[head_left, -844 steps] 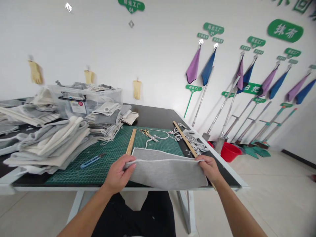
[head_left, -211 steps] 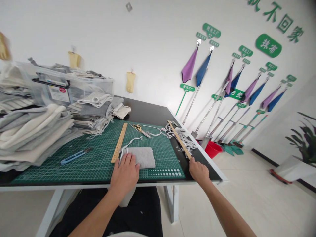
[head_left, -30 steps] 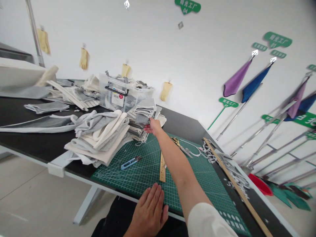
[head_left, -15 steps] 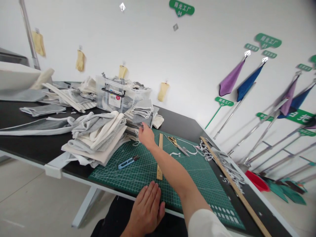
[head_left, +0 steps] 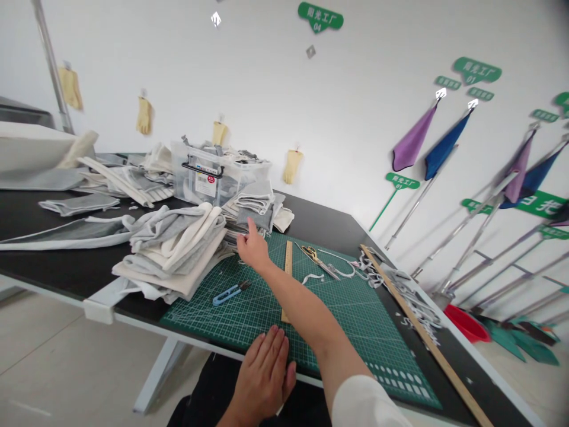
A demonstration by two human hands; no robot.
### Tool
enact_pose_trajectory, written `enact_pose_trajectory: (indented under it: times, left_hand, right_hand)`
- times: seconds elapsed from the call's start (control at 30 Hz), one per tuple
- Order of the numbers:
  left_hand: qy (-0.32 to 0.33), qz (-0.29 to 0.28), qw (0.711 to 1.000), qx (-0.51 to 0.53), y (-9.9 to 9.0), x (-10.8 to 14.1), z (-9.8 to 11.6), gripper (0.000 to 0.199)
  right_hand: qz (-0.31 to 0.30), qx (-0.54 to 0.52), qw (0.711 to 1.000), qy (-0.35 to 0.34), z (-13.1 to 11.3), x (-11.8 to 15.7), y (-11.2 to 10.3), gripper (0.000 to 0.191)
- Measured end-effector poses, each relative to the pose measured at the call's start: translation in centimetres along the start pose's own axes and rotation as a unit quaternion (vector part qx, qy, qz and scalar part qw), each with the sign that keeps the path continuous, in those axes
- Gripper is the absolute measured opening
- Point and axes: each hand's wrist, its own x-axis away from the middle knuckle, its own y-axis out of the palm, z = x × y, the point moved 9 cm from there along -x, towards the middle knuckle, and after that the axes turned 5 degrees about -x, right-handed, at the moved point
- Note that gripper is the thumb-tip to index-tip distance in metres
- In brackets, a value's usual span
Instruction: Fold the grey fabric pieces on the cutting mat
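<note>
My right hand [head_left: 254,246] reaches across to the stack of folded grey and white cloths [head_left: 256,209], its index finger stretched out at the stack's near side. It appears to hold nothing; its other fingers are partly hidden. Flat at the near edge of the green cutting mat [head_left: 355,332] rests my left hand [head_left: 265,369], fingers stretched and side by side. Between the hands and a larger cloth pile [head_left: 178,249] lie blue thread snips [head_left: 231,293]. A wooden ruler [head_left: 288,259] runs partly under my right forearm, and gold-handled scissors [head_left: 319,261] are beyond it.
Behind the stacks stands a clear plastic bin [head_left: 200,181] filled with cloth. A long wooden strip [head_left: 427,338] lies along the right side, beside white and grey scraps [head_left: 411,296]. Loose fabric [head_left: 40,155] covers the far left. Mops and a red dustpan [head_left: 466,324] stand by the wall.
My right hand has shifted slightly left and toward me, with its index finger now extended upward at the stack. My left hand stays in place. The camera view has moved a little.
</note>
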Motion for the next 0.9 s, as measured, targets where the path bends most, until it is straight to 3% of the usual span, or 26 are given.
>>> enact_pose_trajectory:
  times: [0.1,0.23,0.33,0.5,0.6,0.7,0.77,0.9]
  left_hand:
    - [0.002,0.006,1.0,-0.002,-0.2,-0.2,0.1,0.037]
    - [0.005,0.006,1.0,-0.008,-0.2,-0.3,0.2,0.036]
    - [0.005,0.004,1.0,-0.007,-0.3,-0.3,0.2,0.036]
    - [0.005,0.004,1.0,-0.008,-0.4,-0.5,0.3,0.035]
    - [0.003,0.004,1.0,-0.006,-0.5,-0.5,0.3,0.035]
    - [0.002,0.005,1.0,-0.006,-0.4,-0.3,0.2,0.035]
    - [0.003,0.005,1.0,-0.007,-0.3,-0.2,0.2,0.035]
    - [-0.004,0.008,1.0,-0.007,-0.3,-0.3,0.1,0.035]
  right_hand:
    - [-0.043,0.025,0.999,0.02,0.9,-0.2,0.7,0.071]
    - [-0.142,0.055,0.984,-0.089,-1.2,1.1,3.1,0.044]
    - [-0.118,0.051,0.988,-0.09,-1.5,1.2,2.7,0.044]
    - [-0.045,0.042,0.998,-0.026,0.2,-0.7,0.8,0.067]
    - [-0.093,0.081,0.992,-0.038,0.4,-0.8,1.9,0.063]
    - [-0.138,0.102,0.982,-0.084,-0.6,0.4,3.1,0.04]
    - [-0.127,0.103,0.982,-0.093,-1.1,0.8,3.0,0.037]
    - [-0.083,0.098,0.988,-0.08,-1.5,0.0,1.7,0.05]
